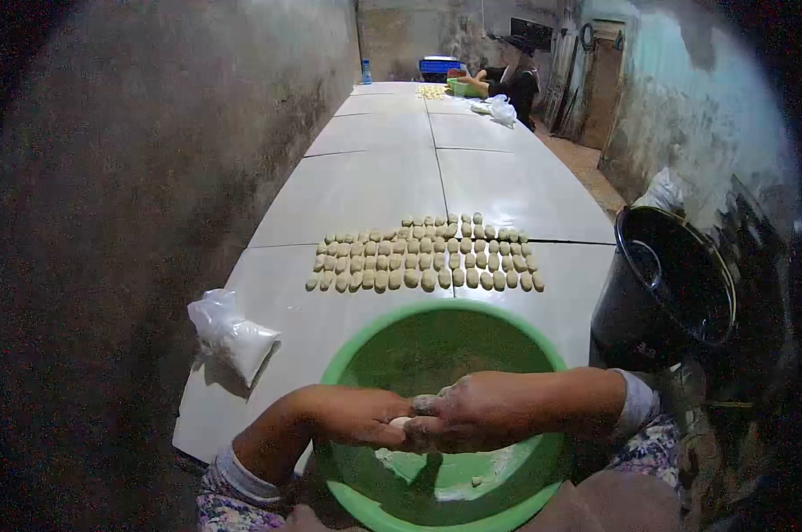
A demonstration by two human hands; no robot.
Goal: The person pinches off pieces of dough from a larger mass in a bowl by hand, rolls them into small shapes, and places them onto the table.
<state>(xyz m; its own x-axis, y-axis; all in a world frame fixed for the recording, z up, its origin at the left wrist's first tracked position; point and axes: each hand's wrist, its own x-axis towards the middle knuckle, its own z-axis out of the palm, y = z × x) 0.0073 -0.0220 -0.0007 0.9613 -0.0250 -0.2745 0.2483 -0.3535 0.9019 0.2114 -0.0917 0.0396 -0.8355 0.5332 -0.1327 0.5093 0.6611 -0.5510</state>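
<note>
Over the green basin (348,363), my left hand (365,415) and my right hand (463,412) meet with their fingers closed together. A small pale piece of dough (400,423) shows between them, partly hidden by the fingers. White dust coats the fingers of my right hand. Below them, white powder and a small dough scrap (477,481) lie on the basin's floor. Beyond the basin, many oval dough pieces (423,257) sit in rows on the white table (356,195).
A plastic bag of white powder (241,341) rests at the left. The black bucket (658,284) stands by the table's right edge. At the far end are another person (518,80), a green bowl (463,88), a blue crate (440,66) and a bottle (366,73).
</note>
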